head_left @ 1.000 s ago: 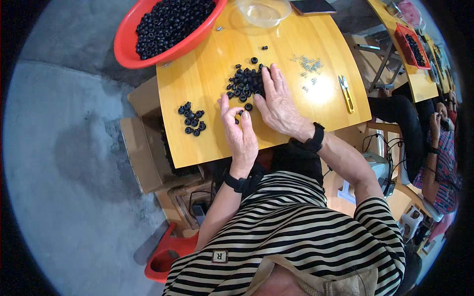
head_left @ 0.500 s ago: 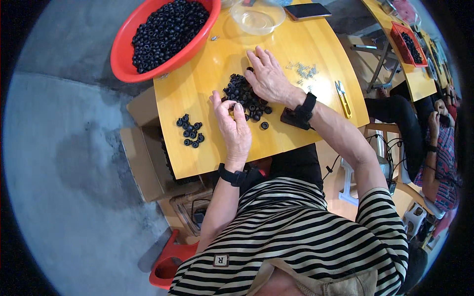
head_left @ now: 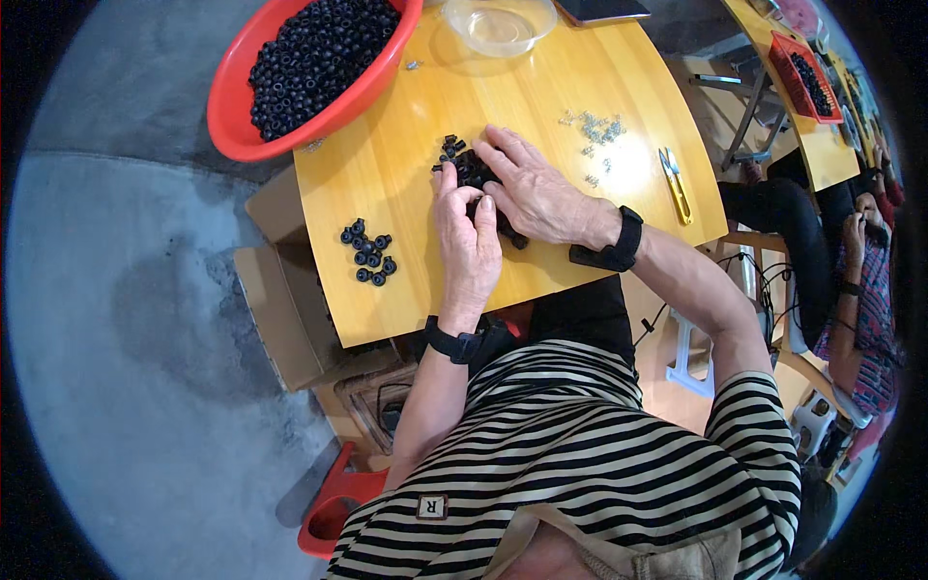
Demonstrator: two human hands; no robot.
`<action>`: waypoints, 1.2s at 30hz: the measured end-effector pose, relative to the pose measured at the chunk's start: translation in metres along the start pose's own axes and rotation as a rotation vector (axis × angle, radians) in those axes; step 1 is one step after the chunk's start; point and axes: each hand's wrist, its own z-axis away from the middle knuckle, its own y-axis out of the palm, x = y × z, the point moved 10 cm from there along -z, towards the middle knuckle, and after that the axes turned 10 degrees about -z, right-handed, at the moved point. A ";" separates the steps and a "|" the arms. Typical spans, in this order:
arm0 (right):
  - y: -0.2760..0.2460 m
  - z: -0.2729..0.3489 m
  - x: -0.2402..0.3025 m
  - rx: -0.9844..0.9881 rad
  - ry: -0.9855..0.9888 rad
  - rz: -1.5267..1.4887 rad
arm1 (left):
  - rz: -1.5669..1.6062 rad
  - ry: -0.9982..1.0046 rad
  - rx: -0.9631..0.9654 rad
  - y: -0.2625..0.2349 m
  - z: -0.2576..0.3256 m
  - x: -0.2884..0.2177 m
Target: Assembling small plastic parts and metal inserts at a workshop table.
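A pile of small round black plastic pieces with holes [head_left: 469, 168] lies on the yellow table, partly hidden under my hands. My left hand [head_left: 468, 237] rests cupped along the pile's left and near side, fingers extended and thumb apart. From the right, my right hand [head_left: 543, 193] lies over the pile, its fingers stretched across the pieces. Both hands are close together around the heap, and neither visibly grips a piece. A smaller group of the same black pieces [head_left: 368, 253] sits apart, to the left of my left hand.
A red basin [head_left: 227, 106] full of black pieces stands at the far left. Small shiny bits [head_left: 601, 129] and yellow-handled thread snips [head_left: 680, 193] lie on the right. A clear bowl [head_left: 500, 29] and a dark flat device [head_left: 604, 9] are at the back. A co-worker [head_left: 855, 290] sits at right.
My right hand has come down and nearer to my left hand, covering more of the pile. My left hand's curled index finger has straightened along the pile. The pieces appear gathered closer.
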 end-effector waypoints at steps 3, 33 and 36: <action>-0.013 0.007 -0.003 -0.047 0.111 -0.069 | 0.077 -0.020 -0.069 -0.007 -0.002 0.005; -0.027 0.135 0.008 -0.655 0.470 -0.659 | 0.349 -0.112 -0.130 -0.044 0.073 0.023; -0.077 0.112 0.102 -0.469 0.178 -0.871 | 0.478 -0.170 -0.115 -0.037 0.076 0.037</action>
